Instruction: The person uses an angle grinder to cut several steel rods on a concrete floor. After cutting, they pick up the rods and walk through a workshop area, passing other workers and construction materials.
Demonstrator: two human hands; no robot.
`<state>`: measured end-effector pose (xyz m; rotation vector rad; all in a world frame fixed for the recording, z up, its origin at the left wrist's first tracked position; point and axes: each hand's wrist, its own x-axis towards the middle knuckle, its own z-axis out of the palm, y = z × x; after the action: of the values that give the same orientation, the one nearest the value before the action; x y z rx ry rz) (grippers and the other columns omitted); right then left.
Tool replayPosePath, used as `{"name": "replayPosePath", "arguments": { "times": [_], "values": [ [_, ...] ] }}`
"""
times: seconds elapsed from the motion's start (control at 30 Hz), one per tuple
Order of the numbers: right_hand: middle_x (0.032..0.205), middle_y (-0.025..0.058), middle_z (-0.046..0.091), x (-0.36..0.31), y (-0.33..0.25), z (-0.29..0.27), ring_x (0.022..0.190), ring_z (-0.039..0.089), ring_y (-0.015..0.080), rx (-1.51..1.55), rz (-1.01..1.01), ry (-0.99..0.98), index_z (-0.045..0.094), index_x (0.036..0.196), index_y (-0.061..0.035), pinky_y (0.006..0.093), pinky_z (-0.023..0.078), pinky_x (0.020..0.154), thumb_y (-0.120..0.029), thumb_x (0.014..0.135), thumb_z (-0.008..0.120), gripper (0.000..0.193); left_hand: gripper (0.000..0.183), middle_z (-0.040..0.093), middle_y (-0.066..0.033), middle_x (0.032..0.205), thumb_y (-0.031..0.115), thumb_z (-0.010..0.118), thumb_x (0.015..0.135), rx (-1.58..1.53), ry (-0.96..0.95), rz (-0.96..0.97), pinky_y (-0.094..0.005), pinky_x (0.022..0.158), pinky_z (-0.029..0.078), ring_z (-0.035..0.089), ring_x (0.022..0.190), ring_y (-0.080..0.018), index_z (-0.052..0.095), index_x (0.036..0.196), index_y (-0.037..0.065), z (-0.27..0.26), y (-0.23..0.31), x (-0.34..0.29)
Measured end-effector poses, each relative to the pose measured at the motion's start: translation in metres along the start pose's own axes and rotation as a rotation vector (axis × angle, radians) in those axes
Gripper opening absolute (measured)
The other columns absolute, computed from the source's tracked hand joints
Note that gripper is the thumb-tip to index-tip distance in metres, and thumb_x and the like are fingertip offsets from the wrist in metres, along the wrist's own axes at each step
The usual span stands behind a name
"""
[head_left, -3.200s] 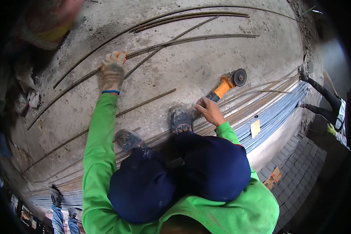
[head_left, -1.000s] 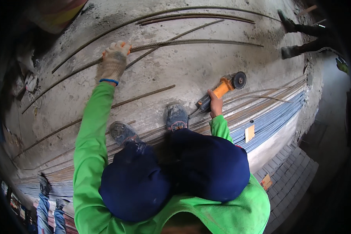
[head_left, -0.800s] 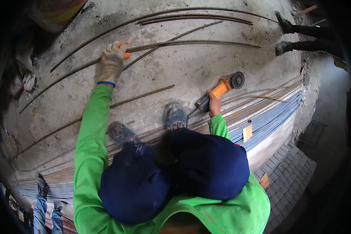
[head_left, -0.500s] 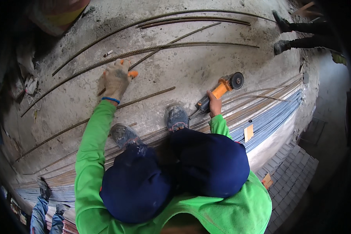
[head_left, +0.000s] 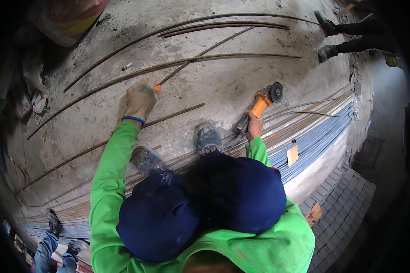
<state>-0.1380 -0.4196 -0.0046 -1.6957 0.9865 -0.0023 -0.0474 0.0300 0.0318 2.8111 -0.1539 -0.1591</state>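
My left hand, in a pale work glove with orange fingertips, is closed around the lower end of a short steel rebar. This bar runs up to the right, crossing a long curved rebar. How the fingers wrap underneath is hidden by the back of the glove. Bare, my right hand grips the dark handle of an orange angle grinder. The grinder's round disc points up and right, away from my legs. Another rebar lies between my left forearm and my boots.
Further rebars lie across the far concrete floor. Beside my boots runs a long bundle of bars. Another person's feet stand at far right; someone else's legs show at lower left. Grey pavers are stacked at right.
My left hand has drawn slightly nearer to me, away from the long curved rebar. The short bar has shifted a little with it. The grinder has moved only slightly, still in my right hand.
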Motion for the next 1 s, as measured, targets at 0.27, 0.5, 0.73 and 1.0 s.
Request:
{"name": "replayPosePath", "arguments": {
  "times": [0.27, 0.5, 0.73, 1.0],
  "values": [
    [0.099, 0.0027, 0.062, -0.079, -0.123, 0.034, 0.085, 0.059, 0.0114, 0.148, -0.202, -0.243, 0.056, 0.120, -0.0027, 0.0275, 0.049, 0.077, -0.016, 0.084, 0.079, 0.044, 0.107, 0.053, -0.0349, 0.134, 0.050, 0.086, 0.071, -0.654, -0.074, 0.448, -0.0414, 0.094, 0.055, 0.056, 0.127, -0.0414, 0.039, 0.143, -0.012, -0.047, 0.155, -0.036],
    [0.117, 0.0140, 0.066, -0.091, -0.202, 0.095, 0.110, 0.066, 0.0246, 0.394, 0.001, -0.972, 0.053, 0.131, 0.0014, 0.0369, 0.050, 0.101, -0.033, 0.091, 0.069, 0.055, 0.095, 0.051, -0.0376, 0.126, 0.019, 0.077, 0.080, -0.927, 0.236, 0.243, -0.0495, 0.092, 0.050, 0.057, 0.112, -0.0507, 0.022, 0.148, -0.017, -0.050, 0.191, -0.060],
    [0.108, 0.0157, 0.068, -0.093, -0.168, 0.190, 0.100, 0.069, 0.0304, 0.426, 0.214, -1.046, 0.058, 0.122, 0.0056, 0.0417, 0.056, 0.090, -0.027, 0.092, 0.067, 0.045, 0.087, 0.049, -0.0367, 0.137, 0.020, 0.071, 0.083, -0.793, 0.309, -0.113, -0.0462, 0.095, 0.052, 0.060, 0.114, -0.0477, 0.025, 0.149, -0.015, -0.042, 0.140, -0.071],
    [0.099, 0.0142, 0.070, -0.072, -0.115, 0.172, 0.093, 0.070, 0.0299, 0.544, 0.384, -0.844, 0.061, 0.114, 0.0011, 0.0480, 0.056, 0.096, -0.034, 0.091, 0.072, 0.044, 0.073, 0.065, -0.0316, 0.109, 0.017, 0.067, 0.087, -0.950, -0.376, -0.125, -0.0470, 0.074, 0.056, 0.068, 0.094, -0.0438, 0.033, 0.145, -0.010, -0.058, 0.107, -0.075]
  ]
}}
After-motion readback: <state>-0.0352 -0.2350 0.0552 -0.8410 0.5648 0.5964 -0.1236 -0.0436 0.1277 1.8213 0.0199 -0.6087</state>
